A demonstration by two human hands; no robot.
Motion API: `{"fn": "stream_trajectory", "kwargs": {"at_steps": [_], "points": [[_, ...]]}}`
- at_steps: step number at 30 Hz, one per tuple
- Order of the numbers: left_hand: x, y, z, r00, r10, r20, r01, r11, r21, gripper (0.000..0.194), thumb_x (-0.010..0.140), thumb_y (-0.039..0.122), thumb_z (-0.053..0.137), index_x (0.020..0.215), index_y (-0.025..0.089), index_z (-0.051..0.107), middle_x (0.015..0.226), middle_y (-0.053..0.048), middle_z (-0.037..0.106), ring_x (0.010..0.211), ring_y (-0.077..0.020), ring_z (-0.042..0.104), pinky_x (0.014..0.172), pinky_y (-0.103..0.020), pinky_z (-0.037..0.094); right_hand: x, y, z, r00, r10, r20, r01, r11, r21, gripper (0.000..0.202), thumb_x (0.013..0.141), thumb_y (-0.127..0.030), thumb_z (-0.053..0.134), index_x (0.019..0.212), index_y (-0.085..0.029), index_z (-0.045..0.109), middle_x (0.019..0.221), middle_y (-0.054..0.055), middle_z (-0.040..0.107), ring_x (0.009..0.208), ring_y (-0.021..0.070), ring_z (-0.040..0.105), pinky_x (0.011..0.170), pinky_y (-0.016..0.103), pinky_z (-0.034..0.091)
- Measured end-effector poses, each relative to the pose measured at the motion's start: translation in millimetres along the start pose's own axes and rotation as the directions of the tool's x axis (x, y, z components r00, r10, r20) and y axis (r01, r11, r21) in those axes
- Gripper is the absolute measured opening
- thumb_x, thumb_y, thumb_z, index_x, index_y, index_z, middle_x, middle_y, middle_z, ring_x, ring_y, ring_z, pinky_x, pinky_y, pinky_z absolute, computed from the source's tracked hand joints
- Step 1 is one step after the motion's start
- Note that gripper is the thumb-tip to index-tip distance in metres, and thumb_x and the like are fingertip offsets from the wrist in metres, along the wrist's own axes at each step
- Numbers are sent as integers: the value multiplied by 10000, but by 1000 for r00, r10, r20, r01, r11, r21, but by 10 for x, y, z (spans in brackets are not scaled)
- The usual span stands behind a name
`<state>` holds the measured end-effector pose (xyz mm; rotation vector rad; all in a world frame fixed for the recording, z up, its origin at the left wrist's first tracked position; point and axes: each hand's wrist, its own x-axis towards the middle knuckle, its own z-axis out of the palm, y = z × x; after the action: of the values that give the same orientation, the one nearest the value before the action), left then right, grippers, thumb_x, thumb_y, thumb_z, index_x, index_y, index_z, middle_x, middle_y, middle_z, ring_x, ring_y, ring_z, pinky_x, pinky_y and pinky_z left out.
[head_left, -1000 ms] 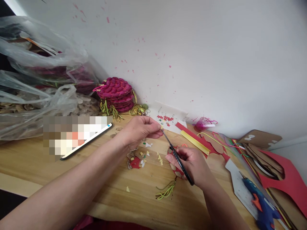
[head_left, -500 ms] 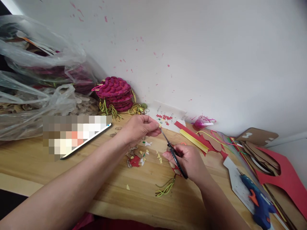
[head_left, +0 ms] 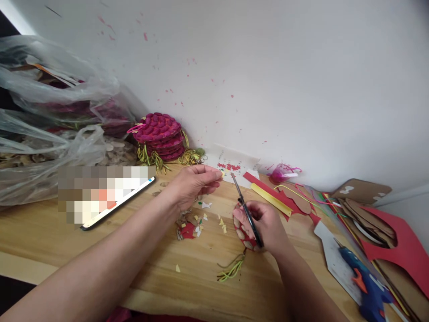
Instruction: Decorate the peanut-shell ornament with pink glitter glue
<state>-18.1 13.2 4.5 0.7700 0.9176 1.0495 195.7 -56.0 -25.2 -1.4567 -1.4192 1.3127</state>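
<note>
Between thumb and fingertips, my left hand (head_left: 197,181) pinches a small yellow paper piece (head_left: 222,175). My right hand (head_left: 264,223) holds a pair of black-handled scissors (head_left: 246,210), blades pointing up and away, a little to the right of the paper and apart from it. Under my right hand lies a round red ornament (head_left: 241,233) with brown pieces on it and a yellow-green tassel (head_left: 232,269). Yellow paper scraps (head_left: 222,225) lie between my hands. Farther back, small red stars (head_left: 229,167) rest on a white sheet (head_left: 248,176).
A stack of magenta discs (head_left: 161,134) stands by the wall, near plastic bags (head_left: 77,143). A phone (head_left: 119,203) leans at left. Right of my hands lie a yellow strip (head_left: 271,200), red paper (head_left: 398,223) and a blue glue gun (head_left: 363,281).
The scissors' tips have moved away from the yellow paper, rightward, and the blades look closed together. My left hand has shifted slightly left, still pinching the piece.
</note>
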Motion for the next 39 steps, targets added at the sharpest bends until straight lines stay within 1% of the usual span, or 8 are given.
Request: {"fn": "stream_trajectory", "kwargs": {"at_steps": [2,5,11,15,24,32,35,39], "points": [[-25,-29,30,1000,-7,19,7,1000,5,429,504,382,994,748,143,734,736,-14,699,653,-91,626,613,-202,495,15,-21,22,999,49,-8,-47,985,167,417,742,-550,823,767,-201,595,496,-49,558,346,99,449,329,235,370],[-73,-103,98,998,-9,59,8,1000,19,389,534,372,979,720,152,718,681,20,634,599,-71,546,575,-199,453,27,-68,46,995,61,-75,-38,960,276,423,686,-503,881,817,-199,618,495,-56,566,355,101,475,326,226,405],[-162,-294,236,993,14,114,-25,995,96,329,609,393,938,734,169,731,691,22,636,621,-83,531,612,-223,452,25,-85,73,995,39,-94,-2,931,364,385,660,-453,900,817,-190,667,549,-51,609,345,69,463,303,191,345],[-206,-352,296,988,78,131,-99,982,163,347,616,429,931,759,167,755,726,-1,679,638,-92,542,615,-223,458,13,-91,94,998,44,-52,-17,899,437,359,694,-480,865,786,-195,667,469,-70,551,341,78,449,296,188,305],[-230,-371,311,987,102,124,-134,951,280,334,683,451,887,790,170,742,774,-29,712,675,-121,595,636,-235,497,0,-130,145,988,75,-137,-6,896,444,314,698,-408,837,823,-200,637,435,-91,533,318,76,441,296,180,284],[-201,-385,260,987,97,131,-135,935,327,277,714,413,875,794,184,742,772,-13,715,662,-107,594,640,-227,494,-12,-150,144,986,84,-147,-6,887,462,306,697,-410,831,810,-213,626,447,-100,529,291,75,403,261,193,277],[-205,-392,264,988,85,129,-122,942,312,263,716,396,877,793,181,746,761,-10,714,652,-99,585,633,-219,481,-5,-136,150,983,81,-164,2,892,452,295,704,-416,819,807,-209,636,441,-96,526,289,73,403,264,195,287],[-229,-393,309,992,21,127,-45,981,189,270,684,375,902,759,171,743,741,-18,717,661,-99,595,638,-217,479,-5,-137,165,981,75,-179,19,880,474,275,702,-396,801,811,-203,637,521,-68,595,335,67,441,288,186,288]]}}
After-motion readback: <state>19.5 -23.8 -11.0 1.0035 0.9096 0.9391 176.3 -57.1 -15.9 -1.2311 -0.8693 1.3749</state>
